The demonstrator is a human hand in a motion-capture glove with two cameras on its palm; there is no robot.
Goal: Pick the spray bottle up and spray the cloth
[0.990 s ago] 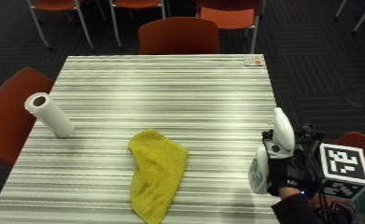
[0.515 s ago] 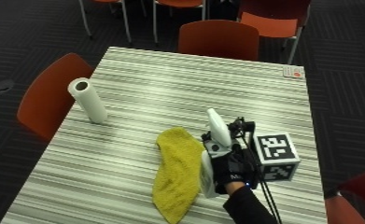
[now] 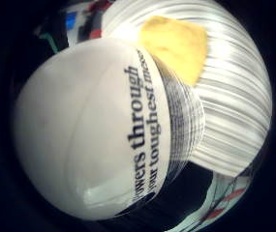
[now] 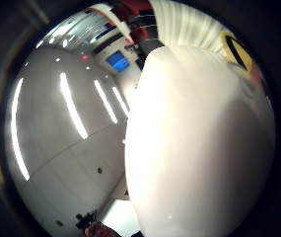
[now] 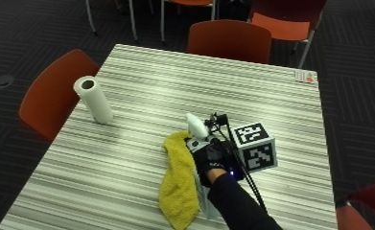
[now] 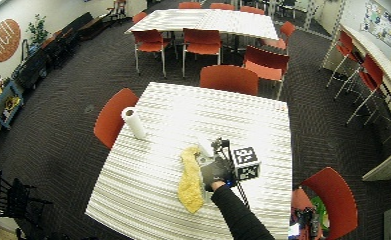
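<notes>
So the white spray bottle (image 5: 196, 128) is up off the table, held in the gloved right hand (image 5: 214, 160) with the fingers wrapped around its body. Its nozzle end sticks up and leans toward the far left, right over the far end of the yellow cloth (image 5: 179, 186). From the little-finger palm cam the bottle's label side (image 3: 128, 130) fills most of the shot, so it's sitting snug against the palm, and you can see a patch of the cloth (image 3: 176, 46) on the striped tabletop past it. The thumb-side cam is mostly just white bottle (image 4: 199, 143) too.

The cloth lies in a long crumpled strip on the table (image 5: 257, 96), running from the bottle's spot back toward the near edge, just left of the person's black sleeve (image 5: 241, 206).

Further out, a paper towel roll (image 5: 93, 99) stands upright near the left edge, well apart from the cloth. A small card-looking thing (image 5: 304, 76) sits at the far right corner, too small to tell what it is. Red chairs around: one (image 5: 52, 93) on the left side, one (image 5: 228, 40) at the far end.
</notes>
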